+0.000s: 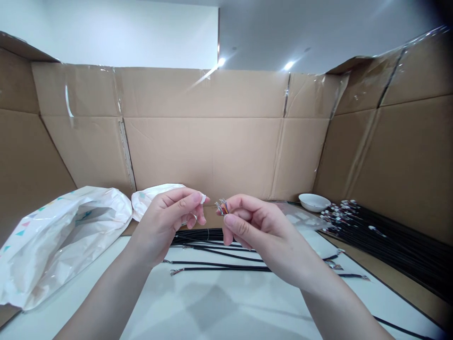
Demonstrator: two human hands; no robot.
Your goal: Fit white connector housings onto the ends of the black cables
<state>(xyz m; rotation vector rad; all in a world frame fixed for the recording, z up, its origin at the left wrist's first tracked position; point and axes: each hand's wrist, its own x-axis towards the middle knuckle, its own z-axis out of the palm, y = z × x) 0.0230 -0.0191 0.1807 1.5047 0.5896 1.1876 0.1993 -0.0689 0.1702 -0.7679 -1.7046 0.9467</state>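
Cardboard panels wall off the back and both sides of the white tabletop, their seams held with clear tape. Above them rise a white wall and a grey ceiling with two bright lights. Along the table's right edge, a cardboard sheet carries a long bundle of black cables laid side by side, with white connectors at their ends toward the back right corner. Just beside those ends sits a white bowl, and a clear plastic sheet lies nearby, partly behind the right hand. A large white plastic bag printed with coloured triangles slumps at the left edge, with a second white bag behind it. Loose black cables cross the middle of the table below the hands.

Both hands are raised above the table. The left hand pinches a small white piece at its fingertips. The right hand pinches thin coloured wires, held just beside the white piece.
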